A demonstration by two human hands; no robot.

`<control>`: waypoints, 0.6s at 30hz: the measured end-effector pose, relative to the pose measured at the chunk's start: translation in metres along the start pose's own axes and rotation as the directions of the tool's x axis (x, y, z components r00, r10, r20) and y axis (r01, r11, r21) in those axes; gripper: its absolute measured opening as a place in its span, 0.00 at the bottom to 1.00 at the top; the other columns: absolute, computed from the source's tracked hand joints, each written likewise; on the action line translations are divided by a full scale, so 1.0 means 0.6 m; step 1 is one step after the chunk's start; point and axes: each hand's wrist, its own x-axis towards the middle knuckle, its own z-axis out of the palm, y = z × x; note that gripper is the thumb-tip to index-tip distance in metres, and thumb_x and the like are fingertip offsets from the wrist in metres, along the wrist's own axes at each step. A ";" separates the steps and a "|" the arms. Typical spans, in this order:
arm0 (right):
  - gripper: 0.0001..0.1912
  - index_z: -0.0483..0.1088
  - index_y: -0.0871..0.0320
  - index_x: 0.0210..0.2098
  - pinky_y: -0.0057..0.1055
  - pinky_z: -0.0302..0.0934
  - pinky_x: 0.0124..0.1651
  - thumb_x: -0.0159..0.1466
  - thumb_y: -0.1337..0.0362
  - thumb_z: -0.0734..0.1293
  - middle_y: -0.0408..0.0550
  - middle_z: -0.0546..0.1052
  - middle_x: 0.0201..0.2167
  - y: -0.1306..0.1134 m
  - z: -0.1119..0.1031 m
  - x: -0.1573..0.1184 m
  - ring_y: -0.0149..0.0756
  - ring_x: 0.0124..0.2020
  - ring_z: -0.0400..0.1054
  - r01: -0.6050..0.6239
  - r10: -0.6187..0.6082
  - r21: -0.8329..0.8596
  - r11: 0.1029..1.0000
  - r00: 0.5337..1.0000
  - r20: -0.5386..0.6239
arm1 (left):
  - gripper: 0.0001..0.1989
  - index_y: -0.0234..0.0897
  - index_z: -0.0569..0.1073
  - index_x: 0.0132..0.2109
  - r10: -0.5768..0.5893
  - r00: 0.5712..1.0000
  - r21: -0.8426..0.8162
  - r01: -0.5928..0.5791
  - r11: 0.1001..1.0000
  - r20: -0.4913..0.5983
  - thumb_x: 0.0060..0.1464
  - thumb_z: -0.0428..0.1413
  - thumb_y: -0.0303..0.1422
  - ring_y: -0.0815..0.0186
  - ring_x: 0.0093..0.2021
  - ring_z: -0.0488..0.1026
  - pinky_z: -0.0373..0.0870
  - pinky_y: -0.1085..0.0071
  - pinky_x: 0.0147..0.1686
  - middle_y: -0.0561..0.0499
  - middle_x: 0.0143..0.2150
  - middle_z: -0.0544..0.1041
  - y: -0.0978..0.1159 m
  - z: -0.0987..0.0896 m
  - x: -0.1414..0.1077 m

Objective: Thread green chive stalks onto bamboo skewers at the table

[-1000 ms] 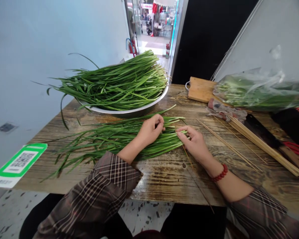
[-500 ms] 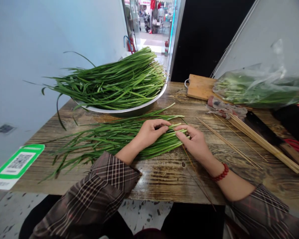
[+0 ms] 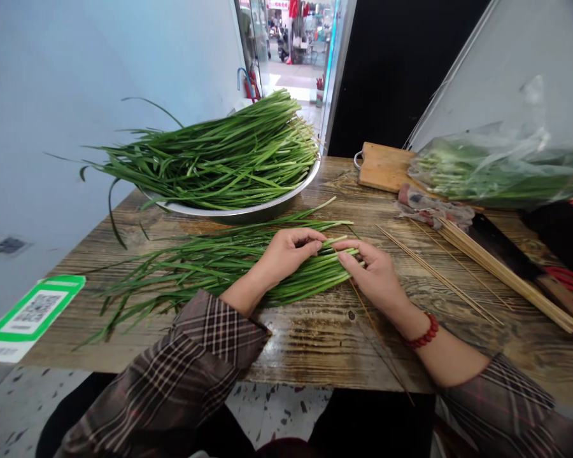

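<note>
A loose bunch of garlic chives (image 3: pixel 210 267) lies across the wooden table (image 3: pixel 315 350), pale stem ends to the right. My left hand (image 3: pixel 291 254) rests over the stems near those ends, its thumb and fingers closed on chives. Just to its right, my right hand (image 3: pixel 367 267) pinches the pale ends between thumb and fingers. How many stalks each hand holds is hidden. Thin skewers (image 3: pixel 377 331) run from under the right hand towards the front edge. Behind the bunch, a metal basin (image 3: pixel 267 208) carries a large heap of chives (image 3: pixel 219 159).
Several bamboo skewers (image 3: pixel 434 273) lie right of my hands, beside a thicker skewer bundle (image 3: pixel 506 270). A cleaver (image 3: pixel 506 248) with a wooden handle sits beyond it. At the back right are a cutting board (image 3: pixel 384 166) and a plastic bag of greens (image 3: pixel 496 168). A QR-code card (image 3: pixel 38 312) is at left.
My right hand's thumb has shifted very slightly at the stem ends. Otherwise both hands and the chives stay in place.
</note>
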 end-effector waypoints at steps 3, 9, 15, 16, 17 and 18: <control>0.10 0.75 0.57 0.39 0.31 0.64 0.36 0.62 0.61 0.65 0.47 0.80 0.38 0.000 0.000 0.001 0.34 0.32 0.72 0.014 -0.014 -0.014 1.000 1.000 -0.013 | 0.09 0.32 0.79 0.37 -0.016 1.000 -0.019 0.016 1.000 -0.001 0.50 0.58 0.33 0.70 0.28 0.69 0.65 0.74 0.32 0.52 0.27 0.76 0.001 0.000 0.000; 0.10 0.75 0.57 0.40 0.30 0.64 0.35 0.62 0.61 0.65 0.47 0.80 0.38 0.000 0.000 0.001 0.34 0.33 0.72 0.025 -0.025 -0.005 1.000 1.000 -0.015 | 0.09 0.32 0.78 0.36 -0.025 1.000 -0.054 0.026 0.998 0.006 0.50 0.58 0.33 0.71 0.28 0.68 0.63 0.74 0.33 0.53 0.26 0.74 0.004 0.000 -0.001; 0.10 0.75 0.57 0.40 0.29 0.63 0.34 0.62 0.61 0.65 0.47 0.80 0.38 0.001 0.002 0.000 0.33 0.32 0.71 0.018 -0.018 0.001 1.000 1.000 -0.020 | 0.08 0.32 0.78 0.35 -0.028 0.999 -0.064 0.029 0.998 0.023 0.50 0.58 0.32 0.71 0.28 0.67 0.63 0.75 0.33 0.53 0.26 0.73 0.005 -0.001 -0.002; 0.10 0.75 0.57 0.40 0.29 0.63 0.33 0.62 0.61 0.65 0.47 0.79 0.38 0.001 0.002 -0.001 0.33 0.32 0.71 0.017 -0.017 0.002 1.000 1.000 -0.022 | 0.08 0.32 0.78 0.35 -0.029 0.999 -0.065 0.030 0.997 0.028 0.50 0.58 0.32 0.71 0.28 0.67 0.63 0.74 0.32 0.53 0.26 0.73 0.004 -0.001 -0.002; 0.10 0.75 0.57 0.40 0.29 0.63 0.33 0.62 0.61 0.65 0.47 0.79 0.37 0.001 0.001 -0.001 0.33 0.32 0.71 0.016 -0.016 0.003 1.000 1.000 -0.023 | 0.08 0.32 0.78 0.35 -0.029 0.999 -0.065 0.031 0.997 0.033 0.50 0.58 0.32 0.71 0.28 0.67 0.63 0.74 0.32 0.53 0.26 0.73 0.004 -0.001 -0.002; 0.10 0.75 0.57 0.39 0.29 0.63 0.33 0.62 0.61 0.65 0.47 0.79 0.36 0.001 0.001 -0.001 0.32 0.31 0.70 0.015 -0.015 0.002 1.000 1.000 -0.024 | 0.08 0.32 0.78 0.35 -0.029 0.999 -0.066 0.032 0.997 0.037 0.50 0.58 0.32 0.71 0.28 0.67 0.63 0.74 0.32 0.53 0.26 0.73 0.003 -0.001 -0.002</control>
